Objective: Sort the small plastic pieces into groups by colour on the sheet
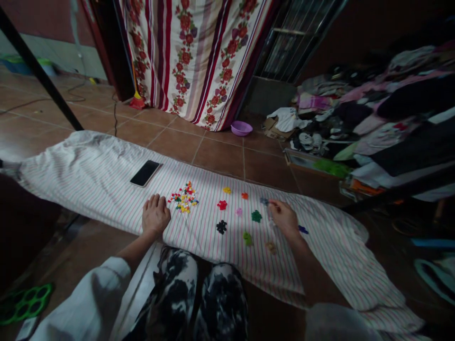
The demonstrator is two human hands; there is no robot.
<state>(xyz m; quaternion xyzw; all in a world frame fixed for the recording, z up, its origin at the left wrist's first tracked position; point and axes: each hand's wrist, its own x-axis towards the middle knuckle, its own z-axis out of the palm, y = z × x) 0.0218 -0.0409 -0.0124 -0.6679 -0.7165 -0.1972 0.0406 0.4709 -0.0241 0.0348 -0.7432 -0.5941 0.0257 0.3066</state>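
A mixed pile of small coloured pieces (184, 198) lies on a striped cloth (202, 237). My left hand (155, 215) rests on the cloth just left of it, fingers close together, with nothing seen in them. To the right are single-colour clusters: yellow (226, 190), red (222, 205), black (222, 227), pink (239, 212), orange (245, 195), green (256, 216), light green (247, 238) and tan (271, 247). My right hand (283, 217) has its fingertips pinched at the grey cluster (263, 201); what they hold is too small to tell. Dark blue pieces (303, 229) show beyond the wrist.
A phone (145, 173) lies on the cloth at the left. On the floor beyond are a purple bowl (241, 128) and a floral curtain (192, 57). Heaped clothes (373, 104) fill the right side. Black poles (39, 66) stand at both ends of the cloth.
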